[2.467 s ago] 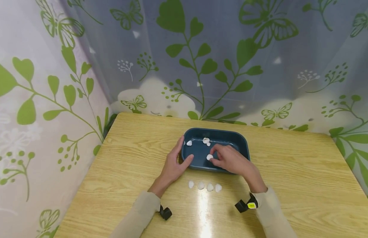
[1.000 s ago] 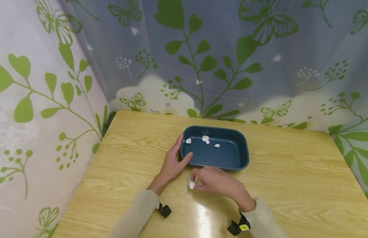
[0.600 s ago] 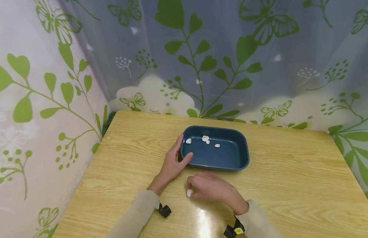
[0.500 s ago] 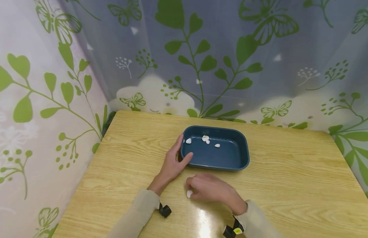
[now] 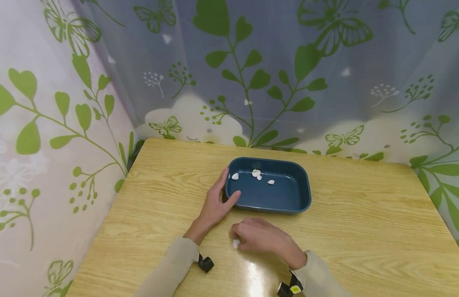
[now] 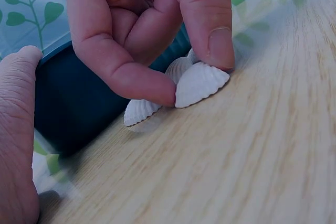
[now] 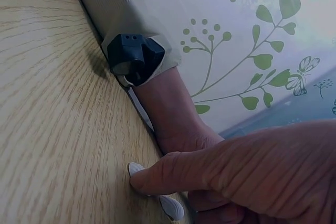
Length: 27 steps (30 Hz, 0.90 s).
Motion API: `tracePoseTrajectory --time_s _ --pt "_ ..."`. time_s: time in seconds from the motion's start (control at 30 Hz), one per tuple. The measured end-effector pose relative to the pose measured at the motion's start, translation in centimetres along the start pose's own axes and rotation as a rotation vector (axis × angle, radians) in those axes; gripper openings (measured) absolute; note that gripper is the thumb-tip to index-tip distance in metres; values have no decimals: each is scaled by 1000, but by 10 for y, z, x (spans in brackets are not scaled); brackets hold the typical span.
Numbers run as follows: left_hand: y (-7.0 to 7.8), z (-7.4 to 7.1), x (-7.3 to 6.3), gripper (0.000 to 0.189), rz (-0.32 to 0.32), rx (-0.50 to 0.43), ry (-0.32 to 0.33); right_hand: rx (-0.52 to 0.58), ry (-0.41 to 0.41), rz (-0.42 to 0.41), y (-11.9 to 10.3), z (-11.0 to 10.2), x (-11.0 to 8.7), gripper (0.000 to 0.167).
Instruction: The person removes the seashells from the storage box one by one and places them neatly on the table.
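Note:
Between thumb and forefinger, my right hand pinches a white ribbed seashell low over the wooden table, in front of the tray. Other white seashells lie close behind the pinched one in the left wrist view; the hand covers them in the head view. My left hand rests at the left end of the dark blue rectangular tray, fingers straight along its outer side and thumb at the front corner. Inside the tray are several more shells, one seashell near the left wall and another seashell near the middle.
The wooden table reaches back to a curtain printed with leaves and butterflies. A similar patterned cloth hangs on the left. Black wrist cameras sit at the left cuff and right cuff.
My right hand has moved from inside the tray to the table before it, pinching a shell, then edged slightly nearer. It now covers the row of shells there. The left hand stays put.

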State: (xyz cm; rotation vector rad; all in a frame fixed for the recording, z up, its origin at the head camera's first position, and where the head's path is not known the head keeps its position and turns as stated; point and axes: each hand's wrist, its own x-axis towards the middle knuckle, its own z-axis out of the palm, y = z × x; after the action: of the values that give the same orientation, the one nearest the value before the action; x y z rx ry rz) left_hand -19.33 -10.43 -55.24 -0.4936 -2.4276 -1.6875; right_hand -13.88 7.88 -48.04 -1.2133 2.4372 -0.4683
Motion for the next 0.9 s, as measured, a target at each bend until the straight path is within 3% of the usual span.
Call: tracePoseTrajectory --time_s 0.47,0.9 --pt "-1 2 -1 81 5 9 0 64 -22 20 -1 -7 -6 8" --pt "-2 1 1 81 43 -14 4 165 204 23 14 -56 -32 12"
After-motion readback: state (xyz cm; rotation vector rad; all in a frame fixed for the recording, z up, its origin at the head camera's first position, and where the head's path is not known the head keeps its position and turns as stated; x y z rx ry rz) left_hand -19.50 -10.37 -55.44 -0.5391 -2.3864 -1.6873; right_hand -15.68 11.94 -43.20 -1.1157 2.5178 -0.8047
